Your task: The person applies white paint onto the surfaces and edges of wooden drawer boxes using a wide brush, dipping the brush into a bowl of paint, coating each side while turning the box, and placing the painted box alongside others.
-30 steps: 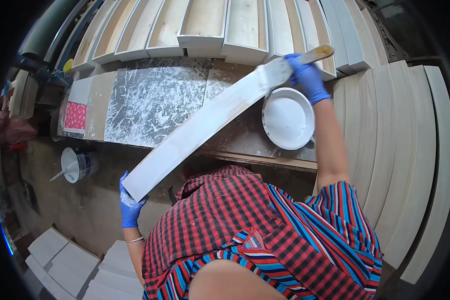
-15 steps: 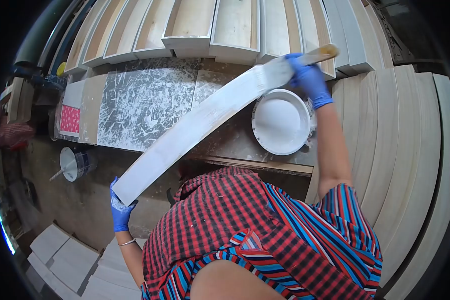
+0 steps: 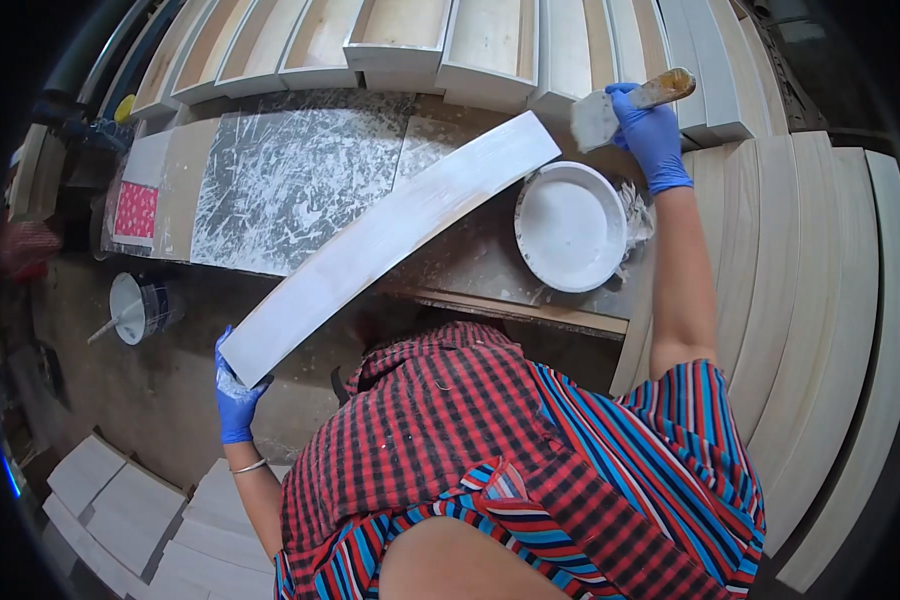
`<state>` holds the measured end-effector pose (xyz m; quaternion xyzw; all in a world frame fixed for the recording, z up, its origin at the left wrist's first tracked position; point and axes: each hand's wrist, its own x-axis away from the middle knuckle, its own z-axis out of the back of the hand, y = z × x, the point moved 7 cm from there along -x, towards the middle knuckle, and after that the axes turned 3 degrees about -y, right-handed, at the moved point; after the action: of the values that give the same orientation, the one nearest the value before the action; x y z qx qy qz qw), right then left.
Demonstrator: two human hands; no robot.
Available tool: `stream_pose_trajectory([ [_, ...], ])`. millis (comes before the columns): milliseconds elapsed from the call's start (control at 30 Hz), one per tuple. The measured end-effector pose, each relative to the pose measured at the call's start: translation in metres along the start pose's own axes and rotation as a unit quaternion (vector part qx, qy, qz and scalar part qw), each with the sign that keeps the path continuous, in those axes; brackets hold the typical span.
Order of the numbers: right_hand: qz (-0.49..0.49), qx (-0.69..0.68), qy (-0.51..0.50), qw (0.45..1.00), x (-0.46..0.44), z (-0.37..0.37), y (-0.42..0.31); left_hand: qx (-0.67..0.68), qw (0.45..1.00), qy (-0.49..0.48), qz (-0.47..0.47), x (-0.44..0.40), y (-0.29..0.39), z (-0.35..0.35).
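Observation:
A long board [image 3: 390, 240] with white paint on its face slants from lower left to upper right, its far part over the workbench. My left hand [image 3: 236, 398], in a blue glove with white smears, grips the board's near end. In my gloved right hand [image 3: 652, 138] is a wide paintbrush [image 3: 598, 121], its wooden handle pointing to the upper right. The bristles are just beyond the board's far end, apart from it. Below the brush, a round white tub [image 3: 572, 228] of white paint rests on the bench.
Open wooden drawer boxes [image 3: 400, 30] line the back of the paint-streaked bench [image 3: 300, 180]. Pale boards [image 3: 770, 280] stand along the right. A bucket [image 3: 135, 308] with a stick in it is on the floor at left. More white boards [image 3: 135, 510] lie at lower left.
My right hand and the brush have moved right, off the board's far end, which now shows uncovered. My left hand still holds the near end.

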<state>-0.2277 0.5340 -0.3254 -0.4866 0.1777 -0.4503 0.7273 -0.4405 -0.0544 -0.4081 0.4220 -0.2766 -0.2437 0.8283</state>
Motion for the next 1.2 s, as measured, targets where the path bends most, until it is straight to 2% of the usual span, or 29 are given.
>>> stream_pose_trajectory([
  [67, 0.136, 0.11, -0.005, 0.985, 0.014, -0.007, -0.017, 0.024, 1.0, 0.0, -0.006, 0.001, -0.007, 0.0],
  [100, 0.254, 0.175, -0.008, 0.951, 0.033, -0.025, -0.029, 0.031, 0.999, 0.006, -0.029, 0.001, -0.008, 0.001],
  [167, 0.31, 0.314, -0.014, 0.897, 0.073, -0.075, -0.041, 0.043, 0.998, 0.013, -0.052, 0.002, -0.01, 0.004],
  [200, 0.273, 0.4, -0.033, 0.874, 0.108, -0.103, -0.065, 0.037, 0.997, 0.011, -0.063, 0.002, -0.007, 0.004],
  [233, 0.38, 0.27, -0.053, 0.883, 0.135, -0.128, -0.072, 0.031, 0.997, 0.009, -0.072, 0.003, -0.006, 0.004],
  [267, 0.415, 0.303, -0.057, 0.856, 0.16, -0.156, -0.073, 0.035, 0.997, 0.01, -0.071, 0.004, -0.009, 0.003],
  [333, 0.387, 0.217, -0.157, 0.883, 0.216, -0.206, -0.096, 0.046, 0.995, 0.018, -0.088, 0.003, -0.012, 0.005],
  [400, 0.421, 0.181, -0.235, 0.857, 0.266, -0.26, -0.117, 0.053, 0.994, 0.004, -0.096, 0.0, -0.02, 0.005],
  [500, 0.36, 0.045, -0.339, 0.868, 0.284, -0.315, -0.127, 0.079, 0.992, -0.006, -0.101, -0.002, -0.021, 0.005],
  [533, 0.196, 0.099, -0.427, 0.877, 0.273, -0.328, -0.102, 0.097, 0.991, -0.007, -0.095, -0.001, -0.019, 0.006],
  [567, 0.303, 0.387, -0.336, 0.804, 0.259, -0.305, -0.132, 0.086, 0.992, -0.004, -0.086, 0.0, -0.017, 0.007],
  [600, 0.332, 0.216, -0.269, 0.878, 0.233, -0.275, -0.131, 0.091, 0.993, 0.006, -0.08, 0.0, -0.019, 0.008],
  [633, 0.41, 0.172, -0.159, 0.882, 0.217, -0.242, -0.135, 0.067, 0.991, 0.017, -0.114, 0.0, -0.018, 0.01],
  [667, 0.231, 0.032, -0.121, 0.965, 0.173, -0.214, -0.094, 0.042, 0.988, 0.026, -0.148, 0.002, -0.017, 0.011],
  [700, 0.239, 0.132, -0.068, 0.96, 0.164, -0.196, -0.112, 0.046, 0.988, 0.024, -0.145, 0.001, -0.021, 0.011],
  [733, 0.273, 0.294, -0.003, 0.916, 0.155, -0.193, -0.122, 0.05, 0.988, 0.031, -0.141, 0.001, -0.024, 0.011],
  [767, 0.277, 0.296, -0.008, 0.914, 0.154, -0.2, -0.122, 0.061, 0.988, 0.031, -0.138, 0.002, -0.026, 0.011],
  [833, 0.292, 0.456, -0.04, 0.84, 0.159, -0.234, -0.123, 0.076, 0.988, 0.033, -0.133, 0.0, -0.029, 0.01],
  [867, 0.307, 0.445, -0.076, 0.838, 0.172, -0.262, -0.126, 0.076, 0.987, 0.04, -0.135, 0.0, -0.03, 0.01],
  [900, 0.405, 0.435, -0.105, 0.797, 0.205, -0.294, -0.141, 0.075, 0.987, 0.044, -0.136, 0.002, -0.032, 0.01],
  [933, 0.429, 0.383, -0.159, 0.802, 0.24, -0.32, -0.163, 0.076, 0.987, 0.046, -0.133, 0.003, -0.033, 0.01],
  [967, 0.408, 0.247, -0.231, 0.848, 0.262, -0.343, -0.163, 0.04, 0.988, 0.05, -0.138, 0.004, -0.031, 0.011],
  [1000, 0.483, 0.144, -0.262, 0.823, 0.291, -0.375, -0.167, 0.004, 0.988, 0.053, -0.143, 0.004, -0.03, 0.012],
  [1033, 0.32, 0.062, -0.395, 0.859, 0.31, -0.395, -0.177, -0.03, 0.982, 0.042, -0.179, 0.004, -0.027, 0.01],
  [1067, 0.358, 0.136, -0.399, 0.833, 0.326, -0.417, -0.178, -0.065, 0.973, 0.031, -0.217, 0.004, -0.026, 0.008],
  [1133, 0.347, 0.087, -0.382, 0.852, 0.326, -0.408, -0.195, -0.068, 0.978, 0.042, -0.191, 0.004, -0.04, 0.002],
  [1167, 0.484, 0.2, -0.343, 0.78, 0.316, -0.391, -0.2, -0.068, 0.983, 0.052, -0.161, 0.007, -0.047, 0.0],
  [1200, 0.07, 0.126, -0.399, 0.905, 0.273, -0.383, -0.174, 0.04, 0.986, 0.064, -0.148, 0.009, -0.026, 0.01],
])
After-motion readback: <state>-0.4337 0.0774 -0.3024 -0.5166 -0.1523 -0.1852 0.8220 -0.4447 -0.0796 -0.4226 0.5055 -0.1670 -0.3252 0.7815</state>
